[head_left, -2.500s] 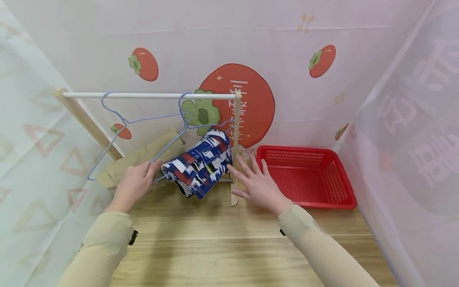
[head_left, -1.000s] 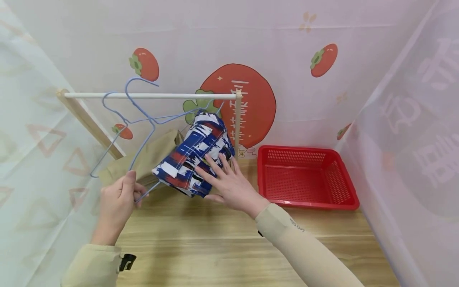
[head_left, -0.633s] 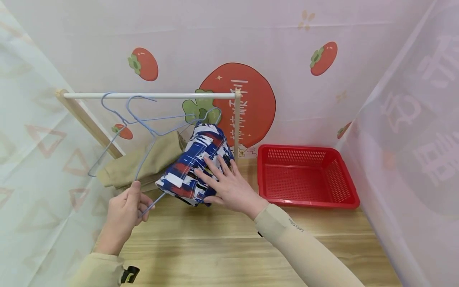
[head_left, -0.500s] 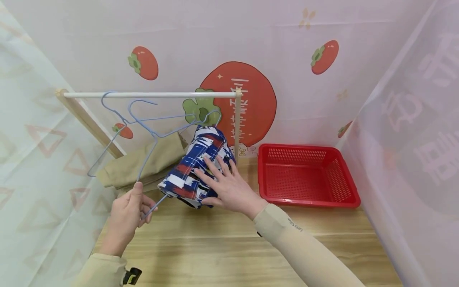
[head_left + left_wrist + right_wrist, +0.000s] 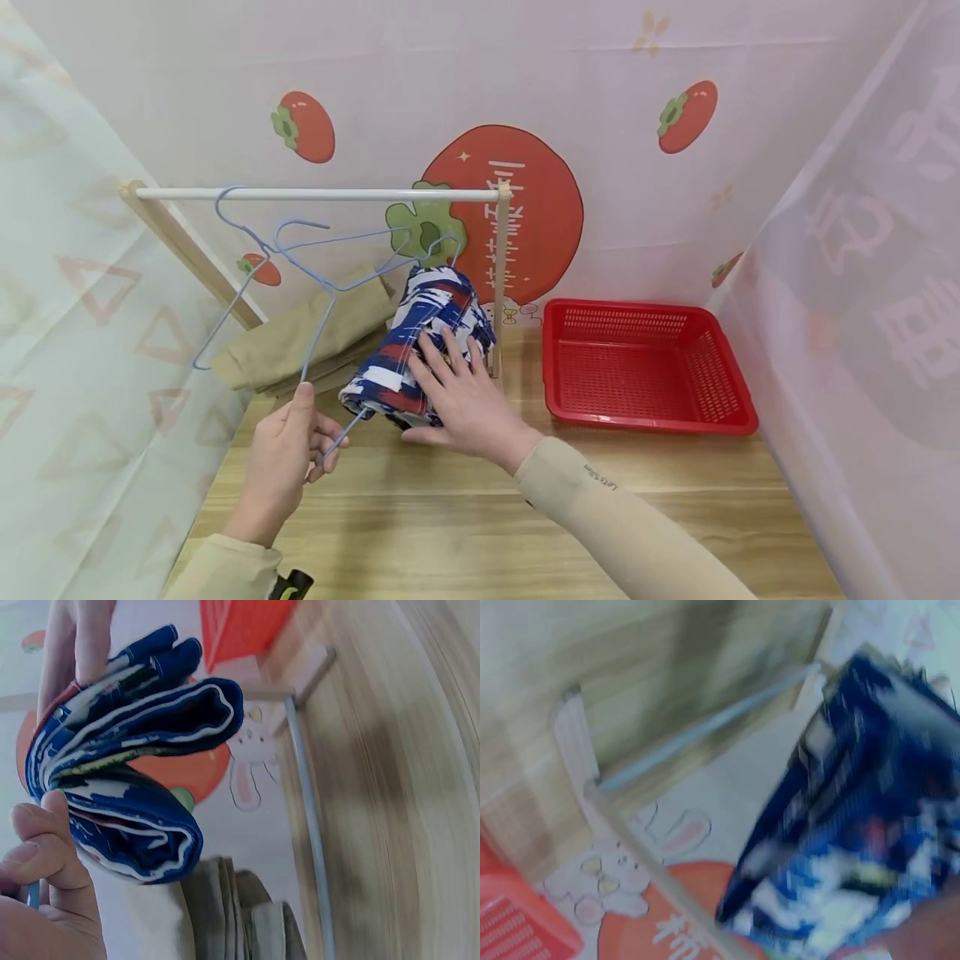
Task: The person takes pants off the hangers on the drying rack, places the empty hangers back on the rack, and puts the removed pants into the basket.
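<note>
My left hand (image 5: 288,454) pinches the lower left corner of a blue wire hanger (image 5: 331,287). Folded over the hanger's lower bar are pants (image 5: 382,354) with a blue, white and red print, their layered edges (image 5: 150,731) facing the left wrist camera. Flat on the front of the pants rests my right hand (image 5: 472,404), fingers spread and straight. The hanger's hook sits below and in front of the rack's white rod (image 5: 322,194), apart from it. Blur softens the pants (image 5: 870,825) in the right wrist view.
A second blue hanger (image 5: 232,310) hangs on the rod at the left, with folded khaki pants (image 5: 273,350) below it. A wooden post (image 5: 500,283) ends the rack behind the printed pants. On the right stands a red plastic basket (image 5: 637,305). Patterned cloth walls surround the table.
The hanger with the printed pants has come off the rod, moved left, then sunk lower towards me. My right hand has come from beside the rack post onto the pants.
</note>
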The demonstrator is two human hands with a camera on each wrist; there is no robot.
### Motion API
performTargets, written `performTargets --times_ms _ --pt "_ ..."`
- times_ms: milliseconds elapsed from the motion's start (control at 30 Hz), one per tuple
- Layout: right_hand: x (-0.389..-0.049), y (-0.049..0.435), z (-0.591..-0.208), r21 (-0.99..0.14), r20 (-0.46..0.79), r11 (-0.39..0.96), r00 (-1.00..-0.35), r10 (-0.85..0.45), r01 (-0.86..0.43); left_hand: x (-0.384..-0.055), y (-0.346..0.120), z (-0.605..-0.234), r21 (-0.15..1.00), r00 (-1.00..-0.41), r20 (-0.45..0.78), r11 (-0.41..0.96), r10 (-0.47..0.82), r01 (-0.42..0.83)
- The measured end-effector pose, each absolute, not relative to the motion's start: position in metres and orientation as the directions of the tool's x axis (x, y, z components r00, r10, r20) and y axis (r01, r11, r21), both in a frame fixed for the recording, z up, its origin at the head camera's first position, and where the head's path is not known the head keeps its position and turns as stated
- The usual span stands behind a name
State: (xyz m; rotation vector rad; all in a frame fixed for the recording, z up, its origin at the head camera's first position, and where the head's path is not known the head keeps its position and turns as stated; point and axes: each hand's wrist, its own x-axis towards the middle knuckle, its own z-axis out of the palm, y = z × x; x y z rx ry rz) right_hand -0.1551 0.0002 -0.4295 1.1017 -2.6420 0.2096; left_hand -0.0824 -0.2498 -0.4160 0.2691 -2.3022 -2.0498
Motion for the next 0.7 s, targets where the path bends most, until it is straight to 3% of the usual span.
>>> performTargets --times_ms 233,400,700 --pt "-0.144 -0.018 -0.440 -0.080 0.592 0.716 -0.610 -0.526 -0.694 -0.076 -0.234 -0.408 0.993 -0.980 -0.100 0.050 -0.175 -0.110" --pt "-0.142 -0.029 -0.444 -0.017 0.644 0.705 -0.547 -0.535 -0.709 -0.072 -0.226 -0.402 0.989 -0.975 -0.141 0.011 -0.172 -0.145" --pt "-0.143 -0.040 -0.451 -0.008 0.768 0.714 -0.461 -0.444 -0.700 -0.068 -0.217 -0.398 0.991 -0.976 -0.129 -0.064 -0.173 -0.120"
